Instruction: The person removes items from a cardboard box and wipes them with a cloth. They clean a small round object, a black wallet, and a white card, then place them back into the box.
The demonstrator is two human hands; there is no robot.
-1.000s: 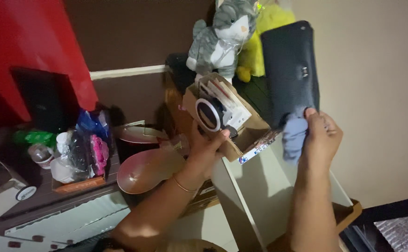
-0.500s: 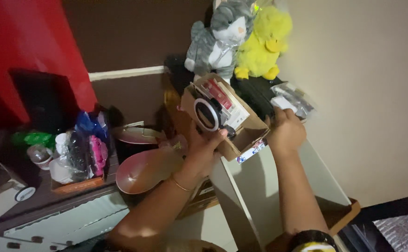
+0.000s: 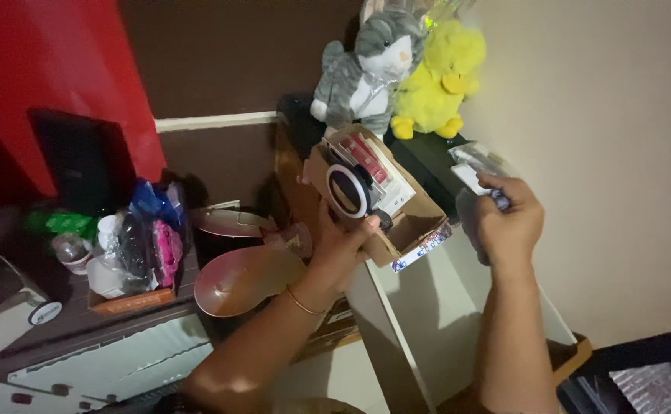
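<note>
Two hands: both raised at mid-frame, forearms rising from the bottom edge
Left hand (image 3: 341, 244): grasping the lower edge of the cardboard box (image 3: 385, 201) from beneath, thumb on the rim, a thin bangle at the wrist
Right hand (image 3: 509, 222): clenched round a small clear packet (image 3: 475, 165), held right of centre, apart from the box
Cardboard box: open, tilted, centre of the frame, with a white ring (image 3: 348, 192) and flat cartons inside; its lower corner overhangs the white cabinet's (image 3: 427, 307) top edge
Open room: bare cabinet top between the two forearms, plain wall to the right of the right hand
Lower left: cluttered shelf (image 3: 90, 322) with bottles and bags, and pink dishes (image 3: 236, 280) just beside the left forearm
Far, top centre: grey plush cat (image 3: 366, 65) touching a yellow plush duck (image 3: 437, 73), on a dark surface behind the box
Change: half a second ago the right hand lay at the box's right edge near the packet; now it has lifted away to the right with the packet gripped; the box has stayed in the left hand
</note>
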